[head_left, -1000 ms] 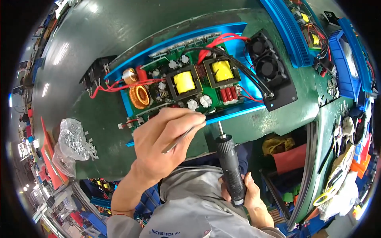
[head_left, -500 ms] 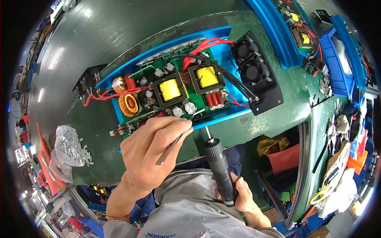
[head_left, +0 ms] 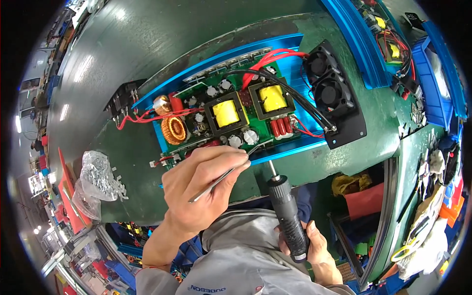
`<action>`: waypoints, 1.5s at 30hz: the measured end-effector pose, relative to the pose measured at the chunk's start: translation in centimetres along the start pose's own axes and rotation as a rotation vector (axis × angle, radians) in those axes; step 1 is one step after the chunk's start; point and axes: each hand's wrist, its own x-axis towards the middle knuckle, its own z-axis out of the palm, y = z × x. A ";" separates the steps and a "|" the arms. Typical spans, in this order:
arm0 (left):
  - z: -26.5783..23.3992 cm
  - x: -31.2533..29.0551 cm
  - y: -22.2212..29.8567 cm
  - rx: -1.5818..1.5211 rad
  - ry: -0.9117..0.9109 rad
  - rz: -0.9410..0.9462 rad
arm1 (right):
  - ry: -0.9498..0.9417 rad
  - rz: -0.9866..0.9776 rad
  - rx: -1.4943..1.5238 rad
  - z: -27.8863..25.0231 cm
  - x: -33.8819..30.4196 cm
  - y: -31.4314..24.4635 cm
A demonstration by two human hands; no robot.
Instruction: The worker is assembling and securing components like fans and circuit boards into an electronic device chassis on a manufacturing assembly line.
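My left hand (head_left: 201, 184) is closed around a pair of thin metal tweezers (head_left: 216, 183). Their tips reach over the near edge of a green circuit board (head_left: 253, 120) in a blue metal housing (head_left: 290, 146). My right hand (head_left: 314, 250) grips the lower end of a black electric screwdriver (head_left: 286, 206). Its bit points up at the housing's near wall, at or close to it. Yellow-wound transformers (head_left: 226, 114), a copper coil (head_left: 174, 130) and red and black wires sit on the board. A black plate with two fans (head_left: 332, 93) is at the housing's right end.
A clear bag of small metal pieces (head_left: 101, 174) lies at the left. More blue housings (head_left: 361, 46) stand at the back right, beside a blue bin (head_left: 432, 83). Loose metal clips (head_left: 418, 113) lie near the bin. A black socket panel (head_left: 123, 101) is wired at the left end.
The whole scene has shifted right and slightly down in view. Both hands keep their grips, and the tweezers' tips and screwdriver stay at nearly the same places by the housing.
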 end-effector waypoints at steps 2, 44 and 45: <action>0.0 -0.1 -0.2 -0.001 -0.003 0.010 | 0.006 0.032 0.046 0.1 0.0 0.2; 0.4 0.1 -1.0 0.009 0.049 0.085 | 0.203 -0.021 -0.133 1.8 -0.3 -0.8; 0.4 0.0 -1.1 -0.001 0.038 0.088 | 0.188 -0.017 -0.122 1.7 -0.3 -0.8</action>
